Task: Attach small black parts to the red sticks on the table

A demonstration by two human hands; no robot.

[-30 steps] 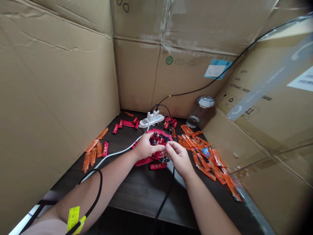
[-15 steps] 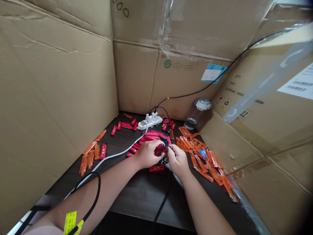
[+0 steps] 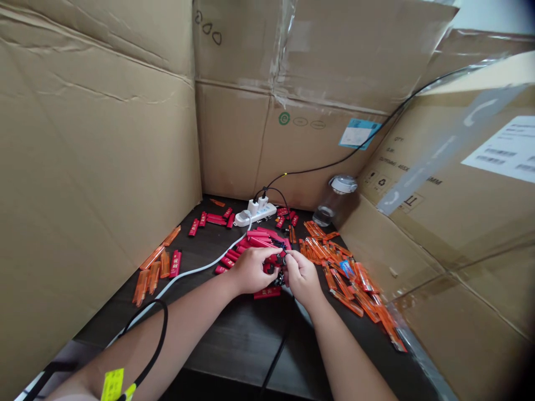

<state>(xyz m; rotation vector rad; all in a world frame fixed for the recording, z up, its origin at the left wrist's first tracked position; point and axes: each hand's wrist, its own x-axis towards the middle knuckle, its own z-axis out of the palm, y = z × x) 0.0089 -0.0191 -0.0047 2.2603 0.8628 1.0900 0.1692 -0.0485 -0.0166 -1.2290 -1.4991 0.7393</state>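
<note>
Red pieces with black ends sat bunched in the left hand, its fingers curled round them; a second earlier some black ends had stood above the left thumb, and now they lay lower, tilted towards the right hand; that hand's thumb and fingers were bent close against them, though whether they pinched one could not be told; the left fingers hid much of the bunch, so its count was unclear; just beyond the left hand, the red heap showed more than before; beneath the right wrist a pale strip had come into view, hard to identify; orange pieces lay right of the right hand, overlapping; by the left forearm a yellow tag was cut off below.
</note>
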